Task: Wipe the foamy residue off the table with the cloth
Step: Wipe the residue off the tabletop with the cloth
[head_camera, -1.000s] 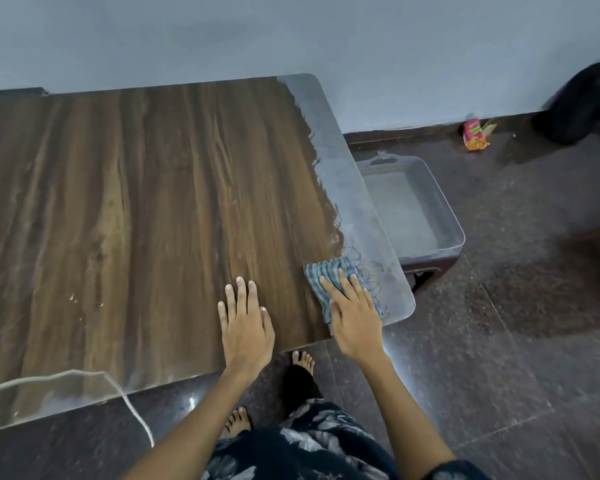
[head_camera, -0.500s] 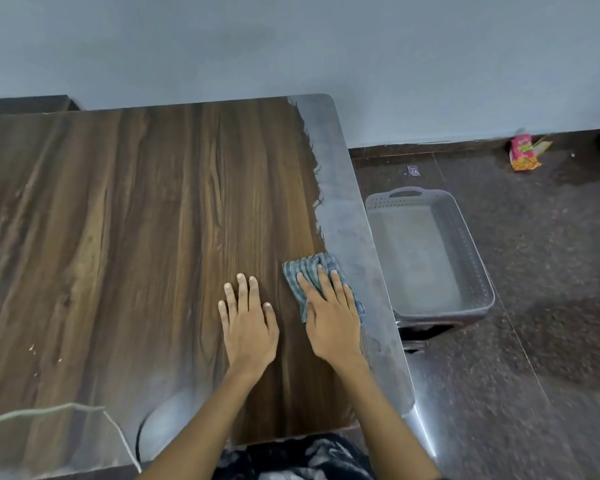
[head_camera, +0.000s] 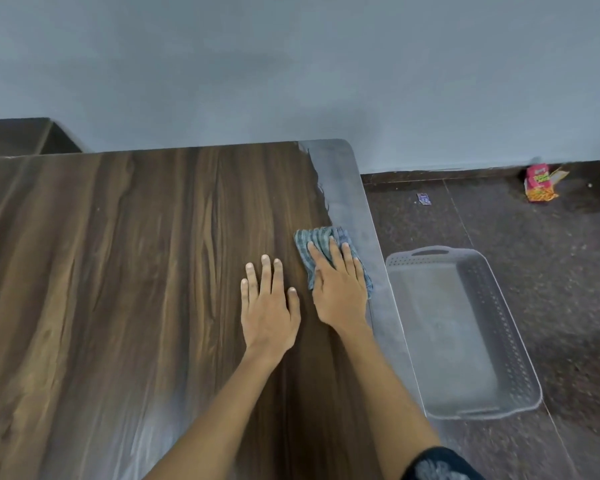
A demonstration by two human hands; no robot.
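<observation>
A dark wood-grain table [head_camera: 136, 271] fills the left and middle of the view. A grey foamy band [head_camera: 343, 188] runs along its right edge. A blue-grey striped cloth [head_camera: 314, 239] lies at the inner border of that band. My right hand [head_camera: 340, 285] presses flat on the cloth with straight fingers. My left hand [head_camera: 267, 306] rests flat on the bare wood just left of it, fingers spread, touching nothing else.
A grey perforated plastic basket [head_camera: 499, 327] stands on the dark floor right beside the table's right edge. A red snack packet [head_camera: 539, 183] and a small scrap [head_camera: 424, 198] lie by the wall. The pale wall runs directly behind the table.
My right hand has pushed the cloth up the foamy band, away from the near corner toward the far edge. My left hand stayed flat beside it. The view leaned forward.
</observation>
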